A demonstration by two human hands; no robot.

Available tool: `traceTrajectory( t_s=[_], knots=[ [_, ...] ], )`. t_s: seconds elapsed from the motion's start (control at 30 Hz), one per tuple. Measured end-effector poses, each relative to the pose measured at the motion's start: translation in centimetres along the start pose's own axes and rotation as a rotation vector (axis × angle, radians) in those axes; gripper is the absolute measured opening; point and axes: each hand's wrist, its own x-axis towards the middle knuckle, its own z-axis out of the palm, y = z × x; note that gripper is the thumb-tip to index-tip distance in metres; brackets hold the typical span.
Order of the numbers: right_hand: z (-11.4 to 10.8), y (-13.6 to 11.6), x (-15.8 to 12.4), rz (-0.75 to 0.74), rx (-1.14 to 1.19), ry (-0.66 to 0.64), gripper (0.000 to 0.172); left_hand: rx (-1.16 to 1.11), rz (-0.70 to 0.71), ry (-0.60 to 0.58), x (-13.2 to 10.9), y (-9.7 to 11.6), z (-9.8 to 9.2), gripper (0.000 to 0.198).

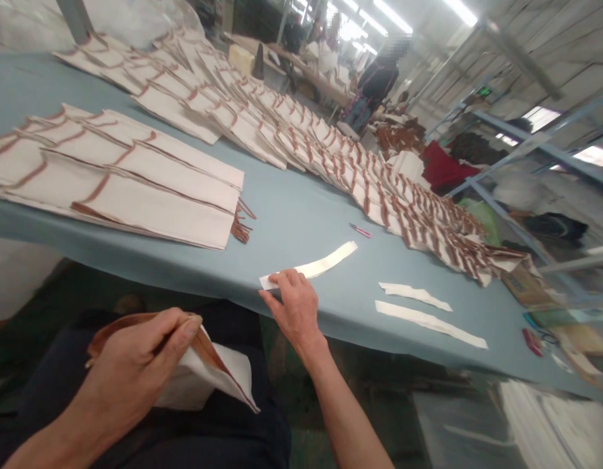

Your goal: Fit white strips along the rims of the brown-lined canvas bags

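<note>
Strip (325, 262) at the table's (292, 215) near edge lies under the right hand (294, 306), its grip spread flat, while the left hand (130, 365) pinches a bag (223, 371) in its grip below that edge.

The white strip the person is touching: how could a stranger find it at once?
Start at the long blue table and follow its near edge to the right hand. The white strip lies under that hand, slanting away; the two other strips lie untouched farther right.
</note>
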Motion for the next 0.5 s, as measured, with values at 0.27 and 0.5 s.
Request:
traceTrajectory(
  t_s=[0.27,0.5],
  knots=[
    [0.6,1.3,0.5,0.004,0.113,0.077,0.020,0.208,0.154,-0.183,3.1,-1.9,3.6,0.035],
    [0.4,1.8,0.7,0.007,0.242,0.122,0.031,0.296,0.197,-0.303,5.9,-1.6,7.3,0.045]
  ],
)
